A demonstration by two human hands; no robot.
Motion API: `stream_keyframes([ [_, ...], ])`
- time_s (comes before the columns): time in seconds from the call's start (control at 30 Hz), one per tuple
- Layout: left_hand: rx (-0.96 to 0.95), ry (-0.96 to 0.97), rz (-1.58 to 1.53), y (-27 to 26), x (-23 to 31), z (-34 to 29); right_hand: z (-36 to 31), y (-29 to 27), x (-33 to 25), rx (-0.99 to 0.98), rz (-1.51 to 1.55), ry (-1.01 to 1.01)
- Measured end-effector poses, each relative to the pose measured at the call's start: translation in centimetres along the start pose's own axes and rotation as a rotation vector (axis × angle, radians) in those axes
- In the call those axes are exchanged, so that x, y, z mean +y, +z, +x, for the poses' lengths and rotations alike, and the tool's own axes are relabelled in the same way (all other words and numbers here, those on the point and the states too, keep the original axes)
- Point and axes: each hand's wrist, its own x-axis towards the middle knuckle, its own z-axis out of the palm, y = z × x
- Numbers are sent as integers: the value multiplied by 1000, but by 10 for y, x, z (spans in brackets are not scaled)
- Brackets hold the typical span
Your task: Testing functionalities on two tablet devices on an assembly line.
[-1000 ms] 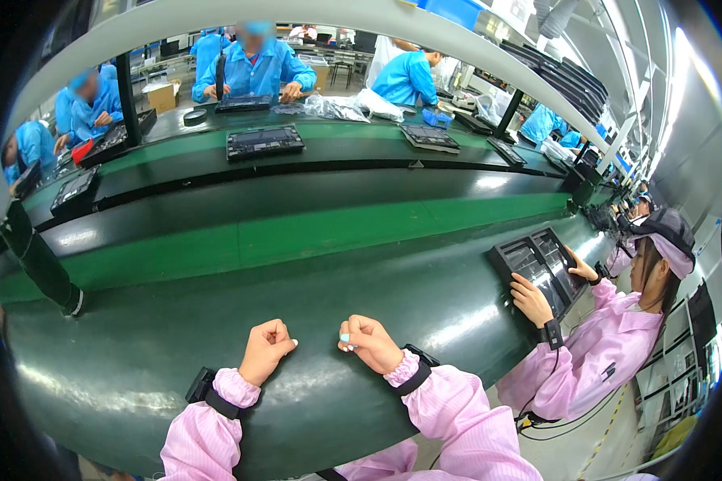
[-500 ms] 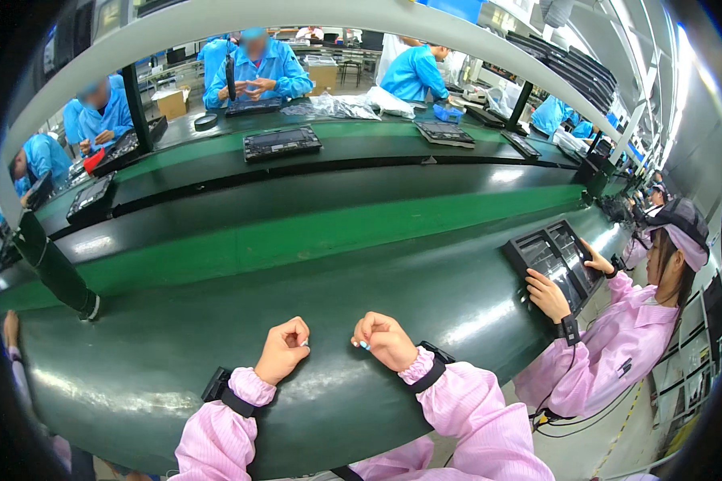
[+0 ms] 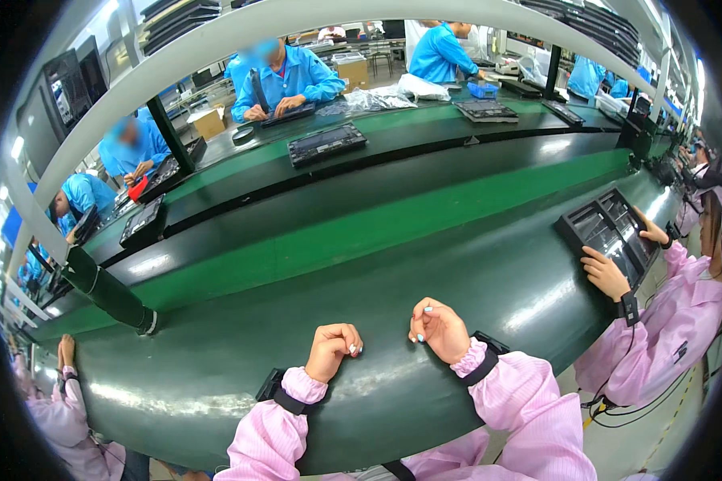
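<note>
Over the dark green work surface (image 3: 241, 345) my left hand (image 3: 331, 353) is loosely closed, its fingers curled in. My right hand (image 3: 443, 332) is opposite it, a short gap away, with bent fingers drawn together and pale painted nails showing. I see nothing in either hand. Both wrists wear black straps with a small dark box, over pink striped sleeves. The hands are nearest to the bare green surface between them and do not touch each other.
At right, a co-worker in pink holds a black divided tray (image 3: 573, 232). A dark green post (image 3: 108, 289) stands at left, near another person's hand (image 3: 67, 351). Beyond a green strip, flat dark electronic units (image 3: 326, 144) lie on a line where people in blue work.
The view has swung left, so the scene sits further right and more of the left-hand person shows. My right hand has rolled slightly; both hands stay closed.
</note>
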Motion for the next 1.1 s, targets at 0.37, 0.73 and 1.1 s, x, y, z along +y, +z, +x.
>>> stream_keyframes([
  [0.37,-23,-27,-207,3,4,2,-1,-3,5,-31,-181,-47],
  [0.73,-32,-56,-235,-1,3,-3,-2,-2,9,-63,-221,-11],
  [1.1,37,-111,-290,-1,2,-3,-2,3,6,19,-194,67],
])
